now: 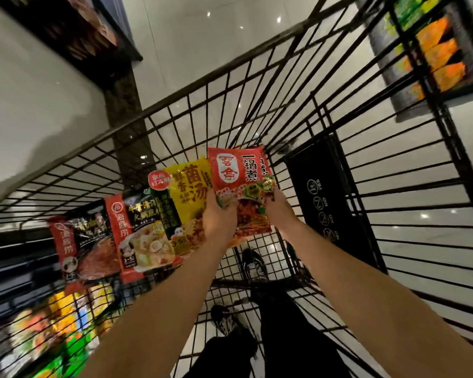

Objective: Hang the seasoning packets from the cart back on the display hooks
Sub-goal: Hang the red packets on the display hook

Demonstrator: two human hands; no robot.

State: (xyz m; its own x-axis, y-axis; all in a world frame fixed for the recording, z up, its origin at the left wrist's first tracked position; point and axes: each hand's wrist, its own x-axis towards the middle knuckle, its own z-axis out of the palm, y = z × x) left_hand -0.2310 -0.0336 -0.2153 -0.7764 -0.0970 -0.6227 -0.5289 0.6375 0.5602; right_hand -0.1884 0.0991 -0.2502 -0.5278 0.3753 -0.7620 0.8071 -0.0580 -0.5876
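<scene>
Inside the black wire cart (271, 85) I hold a fan of seasoning packets. My left hand (220, 216) grips the fanned stack from below: a yellow packet (189, 192), a red-and-black packet with a soup picture (139, 230) and a dark packet with a red stripe (84, 246) at the far left. My right hand (277, 204) pinches the right edge of a red packet (239, 175) on top of the fan; the left thumb lies on that packet's lower left part. No display hooks show clearly.
A black child-seat flap with white icons (328, 197) stands in the cart at the right. Blurred shelves with colourful goods lie at the lower left (52, 328) and upper right (437, 55). My shoes (253, 266) show on the glossy tiled floor through the cart's bottom.
</scene>
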